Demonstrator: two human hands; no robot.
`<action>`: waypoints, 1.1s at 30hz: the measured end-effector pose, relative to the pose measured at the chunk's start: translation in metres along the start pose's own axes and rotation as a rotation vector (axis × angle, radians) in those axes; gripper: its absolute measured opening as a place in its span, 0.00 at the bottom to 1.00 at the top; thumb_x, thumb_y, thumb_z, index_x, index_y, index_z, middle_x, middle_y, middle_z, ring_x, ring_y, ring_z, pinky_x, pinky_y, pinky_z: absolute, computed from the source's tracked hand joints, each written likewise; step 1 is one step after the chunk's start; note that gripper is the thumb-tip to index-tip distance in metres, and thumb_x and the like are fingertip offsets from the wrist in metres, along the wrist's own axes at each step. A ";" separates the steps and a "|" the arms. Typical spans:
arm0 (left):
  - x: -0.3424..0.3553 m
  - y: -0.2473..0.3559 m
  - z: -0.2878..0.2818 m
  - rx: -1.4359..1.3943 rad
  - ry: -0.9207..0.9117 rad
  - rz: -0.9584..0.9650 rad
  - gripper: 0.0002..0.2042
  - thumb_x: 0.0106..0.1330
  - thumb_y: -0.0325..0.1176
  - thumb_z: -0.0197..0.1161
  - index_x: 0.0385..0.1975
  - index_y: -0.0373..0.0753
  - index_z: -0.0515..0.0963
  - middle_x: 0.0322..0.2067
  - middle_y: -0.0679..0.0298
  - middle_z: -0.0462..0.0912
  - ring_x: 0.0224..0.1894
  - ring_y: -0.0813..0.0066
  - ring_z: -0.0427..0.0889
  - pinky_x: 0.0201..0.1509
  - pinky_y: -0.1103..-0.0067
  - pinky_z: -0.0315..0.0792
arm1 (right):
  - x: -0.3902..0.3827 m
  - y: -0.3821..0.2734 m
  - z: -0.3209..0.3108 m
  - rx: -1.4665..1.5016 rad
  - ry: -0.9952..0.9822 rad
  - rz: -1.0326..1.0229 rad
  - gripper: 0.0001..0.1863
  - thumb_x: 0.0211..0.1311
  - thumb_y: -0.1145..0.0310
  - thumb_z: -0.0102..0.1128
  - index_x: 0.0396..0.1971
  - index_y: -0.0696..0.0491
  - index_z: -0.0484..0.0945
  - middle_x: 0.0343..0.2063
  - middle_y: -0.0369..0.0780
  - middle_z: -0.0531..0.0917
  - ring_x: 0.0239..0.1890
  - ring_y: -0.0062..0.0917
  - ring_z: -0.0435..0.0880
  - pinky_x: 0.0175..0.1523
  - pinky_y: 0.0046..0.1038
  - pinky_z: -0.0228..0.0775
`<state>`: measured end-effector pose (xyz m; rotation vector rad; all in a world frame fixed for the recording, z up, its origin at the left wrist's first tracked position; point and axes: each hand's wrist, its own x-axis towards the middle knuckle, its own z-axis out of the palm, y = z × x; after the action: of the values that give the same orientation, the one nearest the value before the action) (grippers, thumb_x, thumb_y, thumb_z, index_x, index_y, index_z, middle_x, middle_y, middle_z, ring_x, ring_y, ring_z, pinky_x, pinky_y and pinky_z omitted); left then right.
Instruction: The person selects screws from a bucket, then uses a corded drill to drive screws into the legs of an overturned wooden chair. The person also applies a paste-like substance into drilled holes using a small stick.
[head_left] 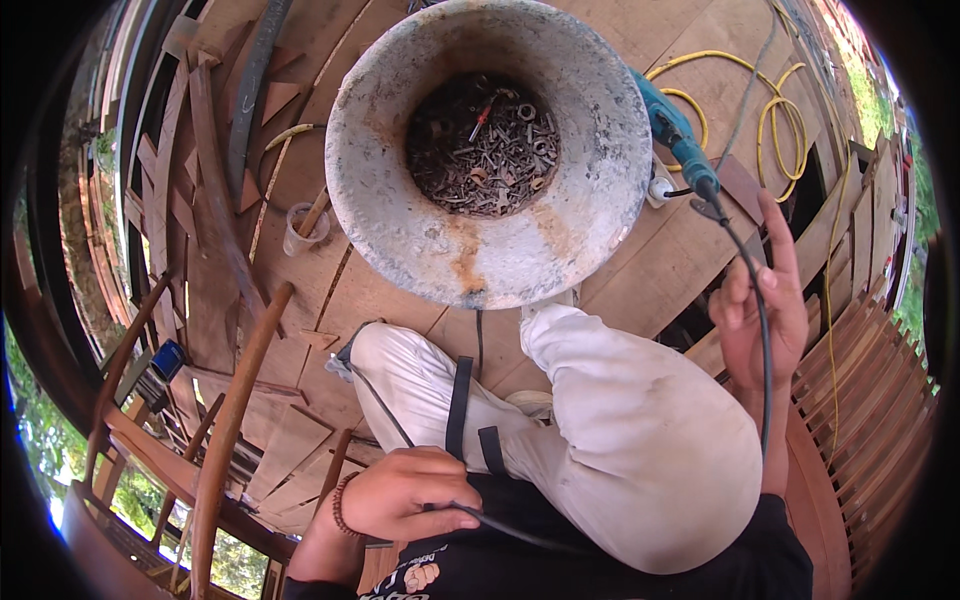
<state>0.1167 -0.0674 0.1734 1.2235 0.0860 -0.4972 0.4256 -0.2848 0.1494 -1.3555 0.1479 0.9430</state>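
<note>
My left hand (420,495), with a beaded bracelet at the wrist, is closed around a thin black cord (520,536) over my lap. On the right, my right hand (765,325) is raised palm up. Its index finger points away while the other fingers curl in at the black power cord (746,255), which runs down across the palm. This cord comes from a teal power tool (680,140) lying just beyond that hand, its front end hidden behind the large grey pot (400,250). Inside the pot lie many loose metal bits (510,150) and a small red-handled tool (483,117).
A clear plastic cup (306,229) stands left of the pot. Wooden offcuts (205,170) and a dark pipe (250,100) lie at the far left, near a wooden chair frame (235,420). Yellow cable (775,120) coils at the far right, above a slatted wooden bench (860,400).
</note>
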 end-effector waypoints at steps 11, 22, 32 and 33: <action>0.014 -0.026 0.000 0.126 0.663 -0.137 0.05 0.58 0.27 0.66 0.27 0.32 0.80 0.22 0.60 0.78 0.24 0.68 0.77 0.29 0.76 0.70 | 0.041 -0.036 -0.026 -0.498 0.032 -0.239 0.08 0.68 0.75 0.52 0.44 0.60 0.77 0.22 0.34 0.75 0.21 0.15 0.71 0.27 0.17 0.64; 0.037 -0.072 -0.034 0.619 1.030 -0.279 0.09 0.59 0.21 0.61 0.38 0.32 0.81 0.31 0.55 0.81 0.32 0.66 0.82 0.39 0.76 0.75 | 0.038 0.083 -0.015 -1.208 -0.237 -0.734 0.13 0.47 0.78 0.62 0.36 0.53 0.83 0.21 0.38 0.81 0.18 0.31 0.77 0.25 0.31 0.68; 0.081 -0.011 -0.111 0.456 1.395 0.305 0.07 0.70 0.23 0.56 0.42 0.29 0.78 0.28 0.67 0.77 0.29 0.86 0.71 0.34 0.88 0.65 | 0.050 0.056 -0.046 -0.763 -0.934 -0.025 0.17 0.49 0.80 0.64 0.42 0.60 0.83 0.36 0.45 0.85 0.30 0.27 0.85 0.38 0.25 0.76; 0.082 -0.014 -0.115 0.439 1.415 0.343 0.07 0.69 0.23 0.57 0.42 0.29 0.79 0.28 0.68 0.78 0.29 0.87 0.71 0.34 0.88 0.65 | 0.051 0.045 -0.055 -0.759 -0.870 0.109 0.15 0.51 0.79 0.64 0.42 0.61 0.83 0.36 0.44 0.85 0.31 0.24 0.85 0.38 0.23 0.75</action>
<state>0.2070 0.0076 0.0941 1.7717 0.9824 0.7646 0.4524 -0.3112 0.0700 -1.4750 -0.8837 1.6974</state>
